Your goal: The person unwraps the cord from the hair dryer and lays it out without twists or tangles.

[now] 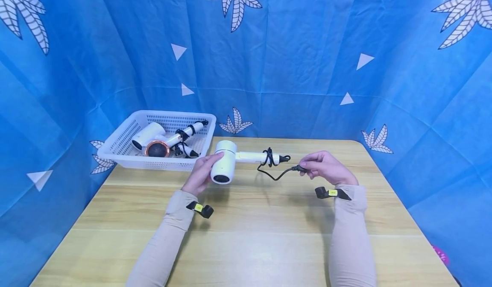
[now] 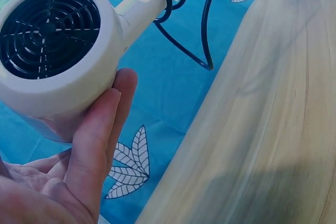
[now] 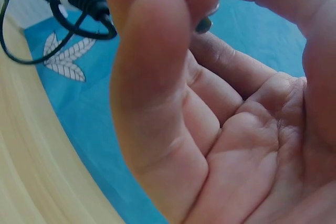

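Note:
A white hair dryer (image 1: pixel 224 165) is held up over the table, its handle pointing right. My left hand (image 1: pixel 200 174) grips its barrel from the left; in the left wrist view the dark round grille (image 2: pixel 50 32) faces the camera, with fingers against the barrel's side. A black cord (image 1: pixel 276 178) is looped around the handle's end, and one length runs off to the right. There my right hand (image 1: pixel 326 167) pinches the dark plug end (image 1: pixel 299 168) between thumb and fingers. In the right wrist view the fingers mostly hide the plug.
At the back left of the wooden table (image 1: pixel 261 244) stands a white perforated basket (image 1: pixel 161 163). Inside lie several items, among them a white hair dryer (image 1: pixel 150 134) and one with a copper-coloured ring (image 1: pixel 157 148). A blue patterned curtain (image 1: pixel 307 65) hangs around the table.

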`<action>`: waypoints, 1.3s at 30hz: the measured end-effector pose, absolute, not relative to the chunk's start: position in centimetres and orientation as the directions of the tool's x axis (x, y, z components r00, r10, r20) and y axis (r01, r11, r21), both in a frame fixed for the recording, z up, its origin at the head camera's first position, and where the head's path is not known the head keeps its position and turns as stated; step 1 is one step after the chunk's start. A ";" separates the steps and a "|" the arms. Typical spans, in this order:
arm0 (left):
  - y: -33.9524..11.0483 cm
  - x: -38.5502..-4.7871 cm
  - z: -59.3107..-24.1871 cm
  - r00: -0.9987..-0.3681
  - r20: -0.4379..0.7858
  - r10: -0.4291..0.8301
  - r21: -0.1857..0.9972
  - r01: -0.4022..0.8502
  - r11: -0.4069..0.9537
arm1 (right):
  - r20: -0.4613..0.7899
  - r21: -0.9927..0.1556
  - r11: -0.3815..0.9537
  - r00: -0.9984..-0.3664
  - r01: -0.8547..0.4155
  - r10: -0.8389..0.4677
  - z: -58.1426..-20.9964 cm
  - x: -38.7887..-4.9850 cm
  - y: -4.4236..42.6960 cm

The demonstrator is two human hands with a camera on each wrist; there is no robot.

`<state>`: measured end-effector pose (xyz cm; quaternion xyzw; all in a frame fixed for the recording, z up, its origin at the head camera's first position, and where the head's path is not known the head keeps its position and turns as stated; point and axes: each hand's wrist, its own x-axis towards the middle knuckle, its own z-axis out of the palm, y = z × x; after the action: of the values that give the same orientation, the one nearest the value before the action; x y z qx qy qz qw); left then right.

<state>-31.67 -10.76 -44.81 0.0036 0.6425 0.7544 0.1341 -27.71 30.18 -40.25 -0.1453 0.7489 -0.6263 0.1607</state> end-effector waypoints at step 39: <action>-10.7 -31.5 -44.8 -0.957 -0.155 0.245 0.969 -0.195 -0.151 | 0.051 -0.994 0.102 -0.993 -0.040 0.103 -39.6 -27.8 30.7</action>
<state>-31.52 -10.74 -44.82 0.0195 0.6351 0.7585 0.1450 -27.79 30.74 -39.61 0.0213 0.7403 -0.6698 -0.0536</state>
